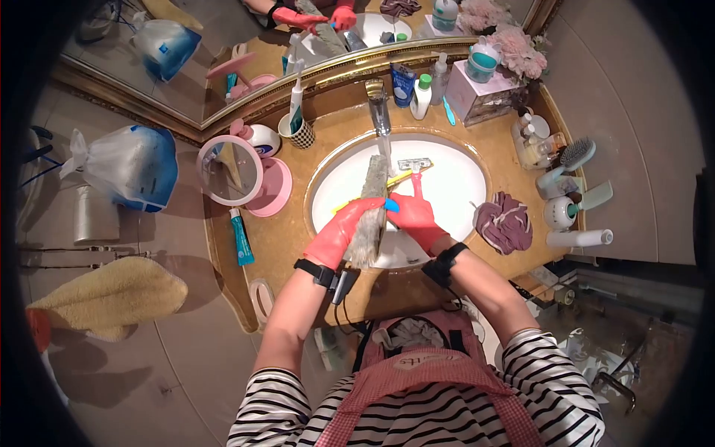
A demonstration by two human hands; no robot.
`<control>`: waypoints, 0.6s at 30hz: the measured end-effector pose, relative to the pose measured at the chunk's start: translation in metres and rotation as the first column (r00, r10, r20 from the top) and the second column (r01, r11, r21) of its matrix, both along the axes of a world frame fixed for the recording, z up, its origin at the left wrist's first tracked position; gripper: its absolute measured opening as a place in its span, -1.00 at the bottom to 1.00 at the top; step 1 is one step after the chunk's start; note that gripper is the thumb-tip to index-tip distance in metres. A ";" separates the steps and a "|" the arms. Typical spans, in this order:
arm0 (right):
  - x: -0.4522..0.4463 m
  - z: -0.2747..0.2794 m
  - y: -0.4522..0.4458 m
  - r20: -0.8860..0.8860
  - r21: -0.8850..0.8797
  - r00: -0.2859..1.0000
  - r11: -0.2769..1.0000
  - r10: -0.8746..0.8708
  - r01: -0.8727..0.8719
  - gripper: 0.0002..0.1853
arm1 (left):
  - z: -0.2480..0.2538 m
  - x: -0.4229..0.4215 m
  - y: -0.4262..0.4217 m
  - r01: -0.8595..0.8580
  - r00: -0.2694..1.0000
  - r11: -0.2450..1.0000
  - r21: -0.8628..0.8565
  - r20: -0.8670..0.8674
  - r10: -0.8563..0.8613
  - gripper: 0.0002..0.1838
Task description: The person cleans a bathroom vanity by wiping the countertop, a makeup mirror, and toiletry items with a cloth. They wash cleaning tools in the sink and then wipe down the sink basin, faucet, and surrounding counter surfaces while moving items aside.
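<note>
Over the white sink basin (325,179) I hold a long, grey, fluffy mop pad (366,242), roughly upright along its length. My left hand (339,232), in a coral rubber glove, is closed around its middle. My right hand (417,217), gloved the same way, is closed at the pad's right edge, one finger stretched forward. A small blue piece (392,205) shows between the hands; whether it belongs to the pad I cannot tell. Behind them, a yellow stick (401,178) lies across the basin, partly hidden. The metal faucet (380,112) stands just beyond the pad's far end.
A crumpled purple cloth (504,223) lies right of the basin. Bottles, brushes and a flower box (477,97) line the counter's back and right. On the left are a round pink mirror (230,170), a toothbrush cup (300,134) and a teal tube (241,238).
</note>
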State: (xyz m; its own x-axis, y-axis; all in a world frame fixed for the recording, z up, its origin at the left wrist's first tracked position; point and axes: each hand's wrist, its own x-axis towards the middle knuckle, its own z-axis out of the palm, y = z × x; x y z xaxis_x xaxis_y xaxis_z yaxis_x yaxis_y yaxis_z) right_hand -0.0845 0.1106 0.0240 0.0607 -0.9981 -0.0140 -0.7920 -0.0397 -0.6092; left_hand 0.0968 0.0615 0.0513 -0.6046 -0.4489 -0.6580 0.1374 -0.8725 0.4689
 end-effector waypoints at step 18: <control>0.012 0.039 0.083 0.658 0.592 0.331 0.736 -0.677 0.328 -0.68 | -0.148 -0.022 -0.035 -0.192 0.797 0.924 -0.330 0.496 0.343 -0.58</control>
